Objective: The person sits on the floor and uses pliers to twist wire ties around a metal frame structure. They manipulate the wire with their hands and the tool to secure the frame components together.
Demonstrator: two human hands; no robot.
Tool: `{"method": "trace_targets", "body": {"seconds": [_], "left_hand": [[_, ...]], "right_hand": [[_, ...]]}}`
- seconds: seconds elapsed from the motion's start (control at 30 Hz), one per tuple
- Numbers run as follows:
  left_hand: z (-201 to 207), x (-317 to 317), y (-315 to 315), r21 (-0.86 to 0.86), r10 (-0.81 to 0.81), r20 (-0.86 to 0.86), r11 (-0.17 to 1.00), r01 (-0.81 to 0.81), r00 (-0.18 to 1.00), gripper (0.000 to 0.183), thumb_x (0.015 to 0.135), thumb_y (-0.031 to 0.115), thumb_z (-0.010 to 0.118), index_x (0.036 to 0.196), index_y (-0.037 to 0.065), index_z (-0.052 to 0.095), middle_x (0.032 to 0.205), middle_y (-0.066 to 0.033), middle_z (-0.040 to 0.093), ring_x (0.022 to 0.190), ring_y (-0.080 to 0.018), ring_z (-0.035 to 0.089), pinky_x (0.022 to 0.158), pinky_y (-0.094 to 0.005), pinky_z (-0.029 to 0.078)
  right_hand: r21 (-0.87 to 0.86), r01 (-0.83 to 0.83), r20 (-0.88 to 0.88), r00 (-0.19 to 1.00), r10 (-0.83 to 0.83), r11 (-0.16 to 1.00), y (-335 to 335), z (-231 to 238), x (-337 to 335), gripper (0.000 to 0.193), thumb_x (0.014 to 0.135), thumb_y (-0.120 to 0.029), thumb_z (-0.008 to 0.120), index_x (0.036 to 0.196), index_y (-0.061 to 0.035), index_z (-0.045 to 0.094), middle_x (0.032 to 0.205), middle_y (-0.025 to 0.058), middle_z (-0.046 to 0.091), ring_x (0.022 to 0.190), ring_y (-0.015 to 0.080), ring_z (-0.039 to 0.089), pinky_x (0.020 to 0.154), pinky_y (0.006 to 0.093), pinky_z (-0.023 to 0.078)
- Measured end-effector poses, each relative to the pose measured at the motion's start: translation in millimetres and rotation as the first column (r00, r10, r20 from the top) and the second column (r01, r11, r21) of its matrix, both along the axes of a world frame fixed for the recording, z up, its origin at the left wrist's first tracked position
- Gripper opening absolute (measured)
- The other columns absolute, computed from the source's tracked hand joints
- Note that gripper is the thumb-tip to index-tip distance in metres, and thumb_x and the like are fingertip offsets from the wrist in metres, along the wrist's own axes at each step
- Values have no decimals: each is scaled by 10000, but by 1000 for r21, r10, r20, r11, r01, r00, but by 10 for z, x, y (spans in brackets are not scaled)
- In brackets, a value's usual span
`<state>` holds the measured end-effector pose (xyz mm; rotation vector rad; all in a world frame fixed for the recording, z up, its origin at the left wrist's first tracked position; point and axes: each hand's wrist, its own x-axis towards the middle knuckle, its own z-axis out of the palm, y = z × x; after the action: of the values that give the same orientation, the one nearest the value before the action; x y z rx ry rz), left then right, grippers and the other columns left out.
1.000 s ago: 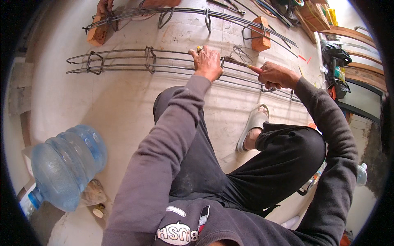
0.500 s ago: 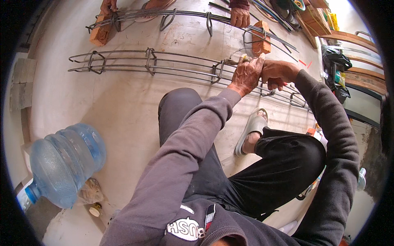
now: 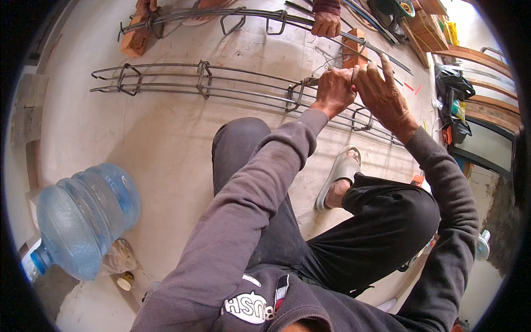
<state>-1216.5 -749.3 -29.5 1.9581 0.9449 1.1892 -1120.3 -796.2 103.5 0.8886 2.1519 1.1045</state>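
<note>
My left hand (image 3: 334,91) is closed in a fist beside a rectangular stirrup (image 3: 295,95) of a long steel rebar cage (image 3: 202,83). A short greyish piece pokes out of the fist toward that stirrup; what the fist holds is mostly hidden. My right hand (image 3: 384,97) touches the left fist at its thumb side, its fingers stretched upward and apart. The cage lies across in front of my knees, several stirrups spaced along its bars. Its bars pass behind both hands.
Beyond lies a second rebar cage (image 3: 238,14) on two orange bricks (image 3: 134,43), with another person's hand (image 3: 326,25) on it. A blue water jug (image 3: 83,218) lies at left. Wooden pieces and bags (image 3: 456,83) line the right. My sandalled foot (image 3: 338,185) is close to the cage.
My right hand has swung back from over the left fist, and its fingers have opened upward. My left hand has barely moved. The far cage has tilted or rolled slightly.
</note>
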Motion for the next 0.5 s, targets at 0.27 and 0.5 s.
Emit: {"method": "trace_targets", "body": {"seconds": [0.27, 0.5], "left_hand": [[168, -52, 193, -164, 61, 109, 986, -42, 992, 179, 706, 125, 716, 856, 61, 641, 789, -181, 685, 780, -374, 679, 736, -451, 545], [57, 50, 67, -60, 217, 92, 975, -212, 972, 429, 703, 114, 758, 1042, 41, 505, 910, -182, 597, 858, -392, 612, 794, -468, 469]], "right_hand": [[-44, -217, 19, 976, 218, 975, 511, 22, 143, 250, 848, -330, 611, 989, -126, 577, 844, 10, 490, 861, 175, 516, 898, 377, 459], [-187, 25, -62, 997, -37, 982, 584, -22, 140, 239, 862, -270, 627, 1010, -85, 597, 914, 58, 635, 930, 203, 647, 858, 360, 507]]}}
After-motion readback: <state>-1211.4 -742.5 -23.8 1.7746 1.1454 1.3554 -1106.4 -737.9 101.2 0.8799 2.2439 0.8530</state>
